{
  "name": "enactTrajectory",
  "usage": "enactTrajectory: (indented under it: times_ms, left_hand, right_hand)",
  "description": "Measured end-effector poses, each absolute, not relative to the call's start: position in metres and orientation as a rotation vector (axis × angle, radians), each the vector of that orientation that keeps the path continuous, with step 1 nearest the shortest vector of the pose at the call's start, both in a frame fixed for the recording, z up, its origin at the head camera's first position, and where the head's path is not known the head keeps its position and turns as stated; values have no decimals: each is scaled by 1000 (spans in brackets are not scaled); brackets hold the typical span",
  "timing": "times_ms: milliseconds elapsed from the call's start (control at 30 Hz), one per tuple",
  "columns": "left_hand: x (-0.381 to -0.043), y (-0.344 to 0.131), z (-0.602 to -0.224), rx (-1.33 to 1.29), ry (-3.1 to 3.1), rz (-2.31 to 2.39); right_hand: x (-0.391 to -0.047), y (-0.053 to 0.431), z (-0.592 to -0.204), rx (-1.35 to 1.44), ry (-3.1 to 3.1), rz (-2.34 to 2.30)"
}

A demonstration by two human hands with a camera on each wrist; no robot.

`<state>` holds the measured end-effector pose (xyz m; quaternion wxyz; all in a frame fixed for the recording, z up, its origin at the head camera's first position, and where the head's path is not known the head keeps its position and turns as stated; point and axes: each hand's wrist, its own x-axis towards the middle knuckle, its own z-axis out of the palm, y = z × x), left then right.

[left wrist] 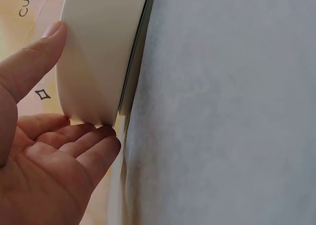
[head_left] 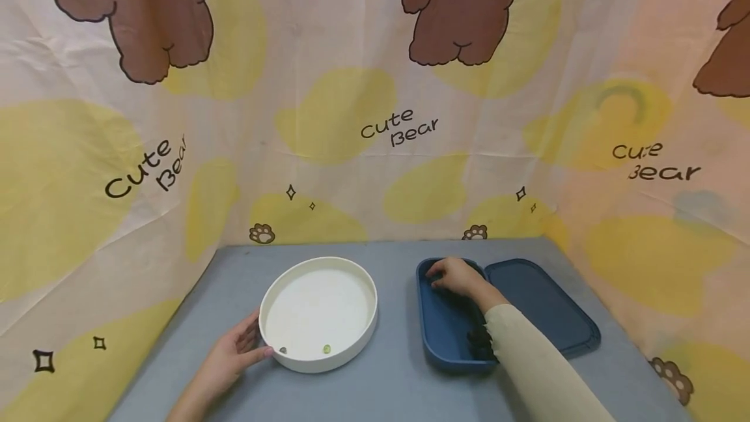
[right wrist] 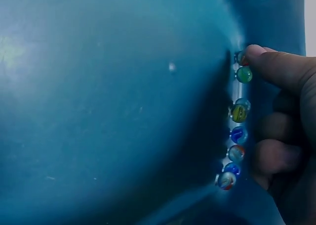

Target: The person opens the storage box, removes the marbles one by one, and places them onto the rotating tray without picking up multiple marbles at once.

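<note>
My left hand (head_left: 231, 351) holds the near left side of a round white tray (head_left: 368, 334), its thumb at the rim and fingers against the outer wall (left wrist: 94, 62). Inside that tray lie a greyish marble (head_left: 283, 350) and a yellow-green marble (head_left: 327, 348). My right hand (head_left: 459, 277) reaches down into a blue box (head_left: 430, 337), at its far end. Several glass marbles line the box wall there, among them a green marble (right wrist: 244, 75) and a blue marble (right wrist: 239, 135). The right thumb tip is right at the endmost reddish marble (right wrist: 242, 58); the other fingers curl behind.
A dark blue lid (head_left: 539, 301) lies on the grey table (head_left: 398, 396) to the right of the box. Below the right sleeve, a dark shape (head_left: 479, 342) shows over the box's near end. A printed bear cloth (head_left: 328, 116) hangs behind and at both sides.
</note>
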<state>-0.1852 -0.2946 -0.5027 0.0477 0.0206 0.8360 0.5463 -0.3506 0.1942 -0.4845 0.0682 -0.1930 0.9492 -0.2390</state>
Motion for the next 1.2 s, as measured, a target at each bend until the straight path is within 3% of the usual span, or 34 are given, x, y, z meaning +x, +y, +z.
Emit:
enactTrajectory:
  times_ms: [833, 1200]
  left_hand:
    - [-184, -294, -502, 1, 2568, 1622]
    - [-186, -295, -501, 8, 2557, 1646]
  right_hand:
    - [-352, 191, -494, -519, 2881, -712]
    - [-354, 197, -478, -617, 2801, -802]
